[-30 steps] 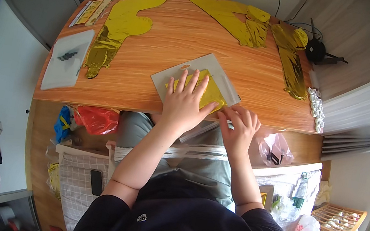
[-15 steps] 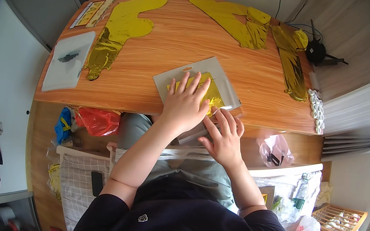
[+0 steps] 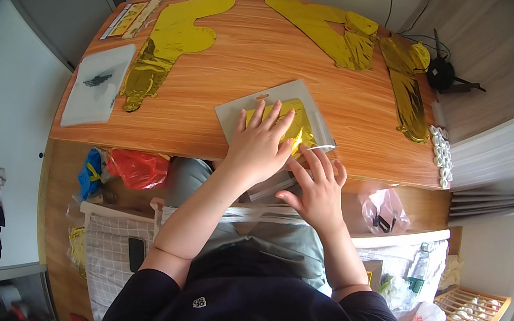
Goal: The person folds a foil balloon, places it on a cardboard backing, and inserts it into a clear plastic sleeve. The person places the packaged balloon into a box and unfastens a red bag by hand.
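A flat greyish plastic bag (image 3: 229,112) with a hang hole lies near the front edge of the table, and a folded piece of gold foil (image 3: 301,122) shows in it. My left hand (image 3: 258,146) rests palm down across the bag and foil, fingers stretched out and spread. At the bag's near right corner is my right hand (image 3: 317,193), its fingers apart and slightly bent, fingertips at the bag's edge. I cannot tell whether they touch it. The bag's near part hangs past the table edge, partly hidden by my hands.
Flat gold foil balloons lie at the table's left (image 3: 180,26), back (image 3: 310,26) and right (image 3: 406,93). Clear plastic bags (image 3: 94,100) and printed cards (image 3: 128,20) lie at left. A black router (image 3: 441,74) and white coils (image 3: 441,158) sit at right.
My right hand has shifted slightly right, and its fingers have drawn back a little from the foil. My left hand stays flat on the bag.
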`<state>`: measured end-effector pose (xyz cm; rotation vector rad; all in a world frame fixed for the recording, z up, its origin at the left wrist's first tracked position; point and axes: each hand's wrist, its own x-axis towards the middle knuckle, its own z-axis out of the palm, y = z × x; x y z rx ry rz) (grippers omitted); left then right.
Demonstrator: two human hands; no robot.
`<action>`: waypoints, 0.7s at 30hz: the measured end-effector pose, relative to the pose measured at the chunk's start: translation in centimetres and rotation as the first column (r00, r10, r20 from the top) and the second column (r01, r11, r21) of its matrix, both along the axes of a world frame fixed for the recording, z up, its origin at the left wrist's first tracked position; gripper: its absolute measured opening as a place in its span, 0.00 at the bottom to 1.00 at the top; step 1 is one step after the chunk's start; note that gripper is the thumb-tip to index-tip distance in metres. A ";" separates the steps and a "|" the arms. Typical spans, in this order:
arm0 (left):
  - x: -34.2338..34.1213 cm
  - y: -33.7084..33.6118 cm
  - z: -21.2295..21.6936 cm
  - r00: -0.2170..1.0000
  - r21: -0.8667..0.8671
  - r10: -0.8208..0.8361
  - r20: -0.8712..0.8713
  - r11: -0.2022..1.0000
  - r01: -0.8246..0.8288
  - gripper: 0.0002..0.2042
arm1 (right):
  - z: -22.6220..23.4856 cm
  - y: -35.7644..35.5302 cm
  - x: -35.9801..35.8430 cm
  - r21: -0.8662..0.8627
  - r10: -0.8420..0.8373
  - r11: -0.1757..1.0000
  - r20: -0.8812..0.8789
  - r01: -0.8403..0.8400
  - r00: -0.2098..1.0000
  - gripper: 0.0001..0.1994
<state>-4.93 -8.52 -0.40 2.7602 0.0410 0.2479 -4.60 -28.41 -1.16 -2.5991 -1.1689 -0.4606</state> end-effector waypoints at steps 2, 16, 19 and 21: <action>0.0 0.1 0.0 1.000 0.002 -0.003 0.003 1.000 0.003 0.29 | 0.2 -0.1 0.2 -0.003 0.021 1.000 -0.025 -0.021 0.999 0.36; 0.0 -0.2 -1.5 0.993 0.124 0.010 0.119 0.992 -0.024 0.28 | 0.1 -0.8 0.4 0.057 0.044 0.997 -0.031 -0.042 0.999 0.32; 0.0 -0.4 -1.4 0.994 0.130 0.010 0.110 0.991 -0.024 0.27 | -0.8 -1.6 0.6 0.174 0.001 0.985 0.000 -0.001 1.000 0.25; 0.0 -0.4 -1.4 0.994 0.128 0.008 0.112 0.991 -0.023 0.27 | -1.3 -1.9 0.8 0.261 -0.034 0.965 0.017 0.028 0.999 0.23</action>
